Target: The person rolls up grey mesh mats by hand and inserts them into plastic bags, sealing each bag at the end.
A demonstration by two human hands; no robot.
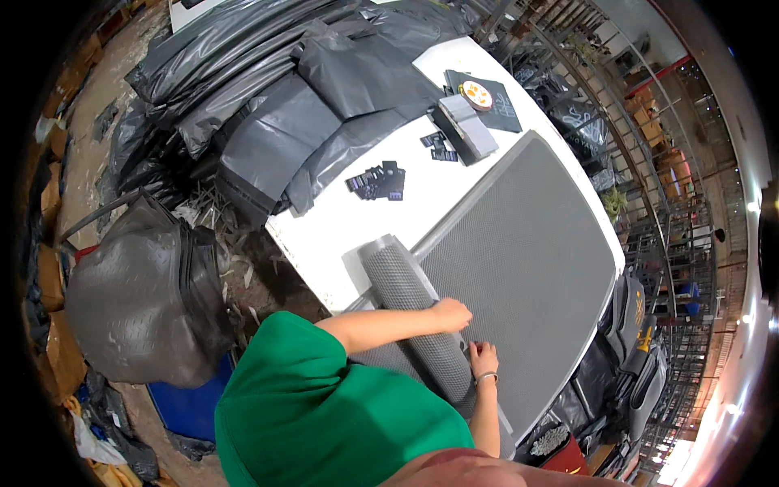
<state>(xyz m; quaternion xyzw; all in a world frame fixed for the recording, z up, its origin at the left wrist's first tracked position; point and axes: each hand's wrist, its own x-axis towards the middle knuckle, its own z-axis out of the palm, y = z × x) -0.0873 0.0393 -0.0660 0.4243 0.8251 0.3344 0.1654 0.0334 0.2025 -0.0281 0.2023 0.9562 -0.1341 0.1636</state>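
A large grey textured mat (519, 243) lies over the white table (324, 243). Its near left part is turned into a roll (406, 284) that shows a dimpled underside. My left hand (452, 316) rests at the roll's right edge, its fingers curled closed. Just nearer to me, my right hand (483, 355), with a bracelet at the wrist, has its fingers pinched together beside the roll. Whatever either hand holds is too small or hidden to make out.
Several small black tags (380, 180) lie on the table near a grey oblong block (466, 130) and a round white-and-orange thing (475, 95). Black plastic sheets (284, 130) cover the far left. Dark mats (146, 292) hang at left; metal railings (649, 195) stand at right.
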